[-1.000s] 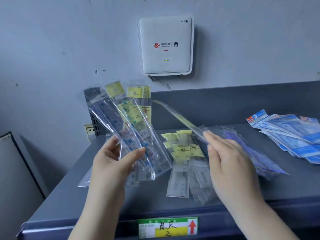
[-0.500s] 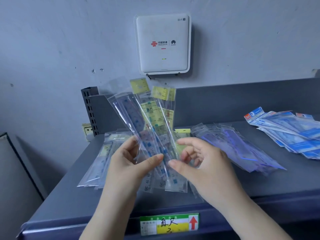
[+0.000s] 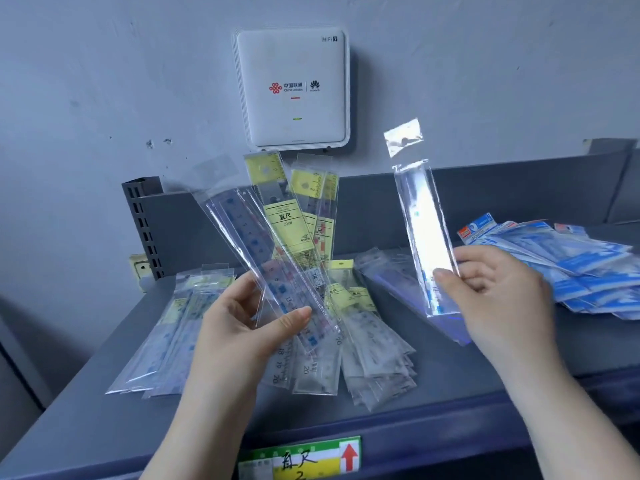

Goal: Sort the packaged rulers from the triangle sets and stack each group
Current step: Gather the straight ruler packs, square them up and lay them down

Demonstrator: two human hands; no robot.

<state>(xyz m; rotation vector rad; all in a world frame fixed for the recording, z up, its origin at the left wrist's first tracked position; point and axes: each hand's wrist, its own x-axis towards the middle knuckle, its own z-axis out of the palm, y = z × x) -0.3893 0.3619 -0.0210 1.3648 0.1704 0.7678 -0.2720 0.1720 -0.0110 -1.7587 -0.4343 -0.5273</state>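
Observation:
My left hand (image 3: 242, 327) grips a fanned bunch of packaged rulers (image 3: 277, 244) in clear sleeves, some with yellow labels, held upright above the grey shelf (image 3: 104, 427). My right hand (image 3: 495, 296) pinches the lower end of a single clear packaged ruler (image 3: 424, 230), lifted upright to the right of the bunch. On the shelf lie a pile of clear ruler packs (image 3: 162, 341) at the left, yellow-labelled packs (image 3: 370, 348) in the middle, and bluish clear packs (image 3: 388, 271) partly hidden behind the single ruler. Blue-and-white packages (image 3: 571, 265) are heaped at the right.
A white wifi box (image 3: 292, 88) hangs on the wall above the shelf. A perforated grey upright (image 3: 142, 223) stands at the shelf's back left. The shelf's back wall (image 3: 502, 199) runs behind the piles. A green and yellow label (image 3: 301, 460) sits on the front edge.
My right hand has drawn one clear ruler pack out of the bunch and moved it up and to the right. The left hand's bunch stays raised, shifted slightly.

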